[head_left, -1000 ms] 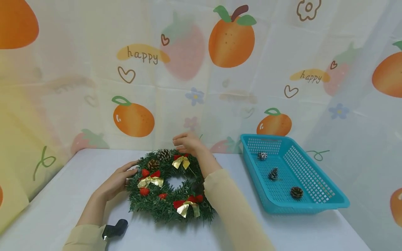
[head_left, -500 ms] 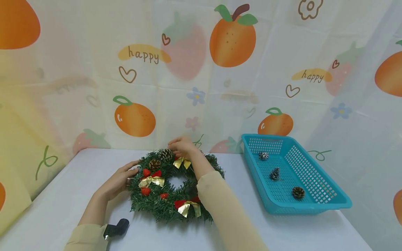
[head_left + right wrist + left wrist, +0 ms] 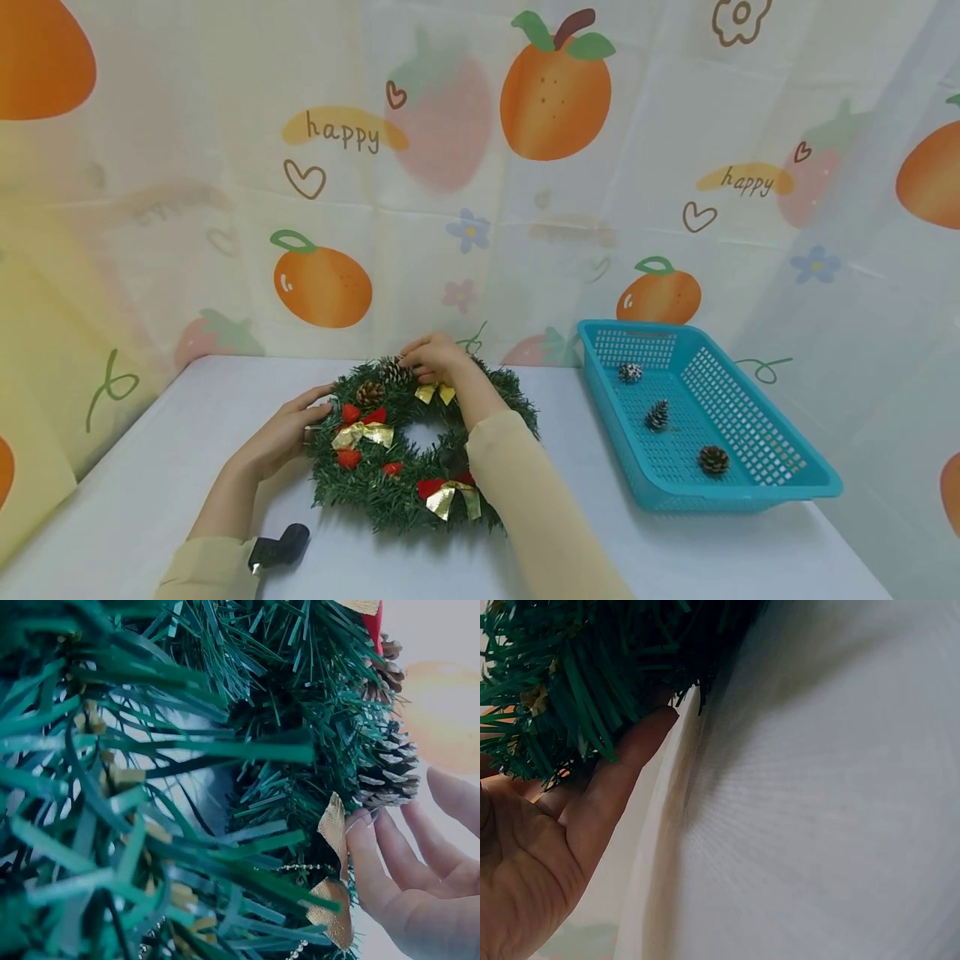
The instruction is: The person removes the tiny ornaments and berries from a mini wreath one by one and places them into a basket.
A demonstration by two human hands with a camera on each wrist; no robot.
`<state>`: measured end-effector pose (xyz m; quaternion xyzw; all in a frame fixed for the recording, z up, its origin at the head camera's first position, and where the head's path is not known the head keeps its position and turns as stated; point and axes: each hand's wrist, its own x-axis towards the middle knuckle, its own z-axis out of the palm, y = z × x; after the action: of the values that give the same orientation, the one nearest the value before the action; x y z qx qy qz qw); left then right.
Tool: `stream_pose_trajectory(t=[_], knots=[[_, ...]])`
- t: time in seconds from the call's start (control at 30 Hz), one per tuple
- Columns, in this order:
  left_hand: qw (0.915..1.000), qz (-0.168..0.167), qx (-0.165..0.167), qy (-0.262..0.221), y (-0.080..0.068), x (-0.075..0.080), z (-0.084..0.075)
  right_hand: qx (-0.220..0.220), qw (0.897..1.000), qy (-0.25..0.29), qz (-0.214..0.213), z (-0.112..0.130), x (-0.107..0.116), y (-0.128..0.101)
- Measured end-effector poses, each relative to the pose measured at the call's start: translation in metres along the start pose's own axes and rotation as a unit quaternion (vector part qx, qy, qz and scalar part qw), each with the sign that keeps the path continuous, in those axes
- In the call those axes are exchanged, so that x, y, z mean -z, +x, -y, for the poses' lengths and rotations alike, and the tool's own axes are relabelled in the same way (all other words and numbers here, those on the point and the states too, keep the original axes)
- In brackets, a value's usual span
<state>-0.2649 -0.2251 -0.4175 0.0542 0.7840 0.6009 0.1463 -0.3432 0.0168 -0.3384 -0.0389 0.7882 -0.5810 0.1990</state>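
Observation:
A green Christmas wreath (image 3: 360,496) lies on the table, trimmed with red-and-gold bows, red berries and pine cones. My left hand (image 3: 279,435) grips its left edge; in the left wrist view the thumb (image 3: 634,761) lies along the outer needles and the other fingers are partly hidden behind them. My right hand (image 3: 438,357) reaches across to the far side. Its fingertips (image 3: 361,825) are right at a white-tipped pine cone (image 3: 388,769), beside a gold bow (image 3: 332,911), with the fingers slightly bent and spread. A brown pine cone (image 3: 370,393) sits left of it.
To the right stands a turquoise plastic basket (image 3: 637,492) holding a frosted pine cone (image 3: 630,372), an upright one (image 3: 657,415) and a brown one (image 3: 713,460). A fruit-printed curtain (image 3: 525,250) hangs behind the white table (image 3: 150,467).
My right hand has moved left and slightly down, from above the back bow to the white-tipped pine cone. My left hand keeps its place on the wreath.

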Motion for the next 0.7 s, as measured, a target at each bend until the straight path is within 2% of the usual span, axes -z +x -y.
stream_pose_trajectory(t=[0.53, 0.7], knots=[[1.0000, 0.001, 0.000, 0.000, 0.0009, 0.0002, 0.0004, 0.013, 0.999, -0.046, 0.001, -0.0027, -0.0055, 0.0021], [1.0000, 0.000, -0.001, 0.001, 0.0009, 0.0005, 0.0006, 0.011, 0.999, -0.042, 0.005, -0.0015, -0.0047, 0.0010]])
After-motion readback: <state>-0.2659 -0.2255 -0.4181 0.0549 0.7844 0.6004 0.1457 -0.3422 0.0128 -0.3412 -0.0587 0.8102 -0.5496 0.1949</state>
